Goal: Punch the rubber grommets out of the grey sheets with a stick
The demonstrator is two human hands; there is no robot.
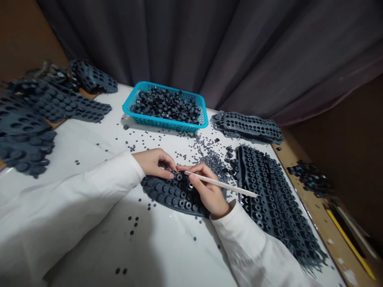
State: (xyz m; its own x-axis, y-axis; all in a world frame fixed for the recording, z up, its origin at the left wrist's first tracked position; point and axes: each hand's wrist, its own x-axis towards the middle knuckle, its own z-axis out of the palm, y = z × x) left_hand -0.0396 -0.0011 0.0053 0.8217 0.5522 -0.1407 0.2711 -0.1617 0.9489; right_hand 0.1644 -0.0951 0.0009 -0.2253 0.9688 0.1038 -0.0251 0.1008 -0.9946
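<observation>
A dark grey moulded rubber sheet [170, 195] with rows of round knobs and ring-shaped cups lies on the white table. My left hand [155, 162] rests on its far left part, thumb and bent index finger gripping the sheet near one cup. In my right hand [208, 187] is a thin white stick [230, 186], held like a pen. Its tip end meets the cups by my left fingertips, and its other end points right. My right palm and wrist cover the sheet's right part. What lies exactly between the left fingertips is hidden.
A blue basket [167, 124] full of small black rubber pieces stands behind my hands. Small grey discs [214, 163] are heaped and scattered nearby. More moulded sheets lie at left [56, 99], back right [248, 125] and right [272, 191]. A yellow-handled tool [350, 243] lies beyond the right edge.
</observation>
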